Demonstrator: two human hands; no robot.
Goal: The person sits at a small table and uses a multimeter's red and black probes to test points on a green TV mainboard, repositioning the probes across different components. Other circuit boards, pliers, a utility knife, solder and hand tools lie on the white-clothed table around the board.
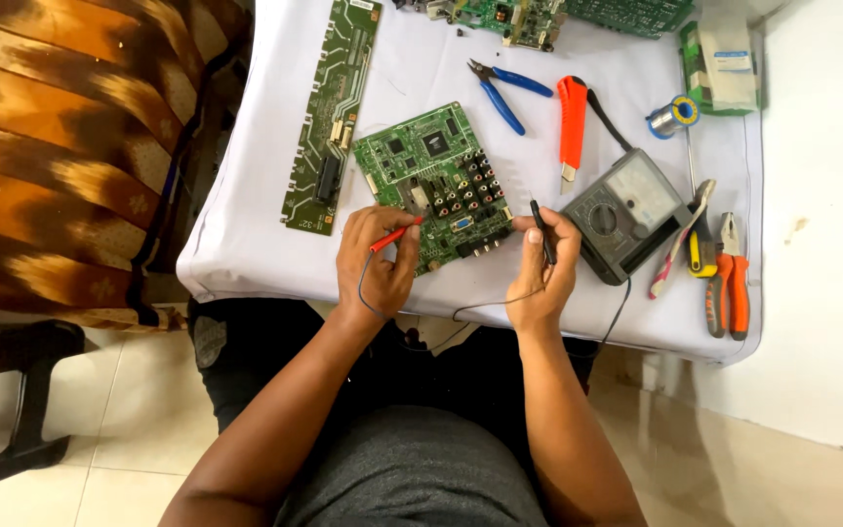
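Sitting close to the table (246, 263), a person in dark clothes is seen from above, both forearms stretched fwd over the lap. Left hand (378, 259) is closed round a red probe (394, 235), pinched like a pen w/ the tip angled onto the near edge of the square green circuit board (438, 185), prob. so one contact can be touched precisely. Right hand (541, 268) is closed on a black probe (541, 229), held nearly upright just off the board's right corner, tip not clearly on anything. Thin leads are looped back from both probes toward the body, then up to the analogue multimeter (626, 215), which is set just right of the right hand w/ its dial facing the person, so it can be read at a glance.

Tools are kept to the right, within reach: orange-handled pliers (731, 283) and a yellow tool near the edge; farther off, an orange utility knife (571, 122), blue-handled cutters (504, 93), a solder spool (673, 115) and a green box (719, 68). A long narrow board (334, 117) is laid left of the square one; more boards (539, 15) are at the far edge.

Table is covered w/ a white cloth, slightly creased. Floor is pale tile; a brown patterned cushion (60, 146) is at left, a white wall at right.
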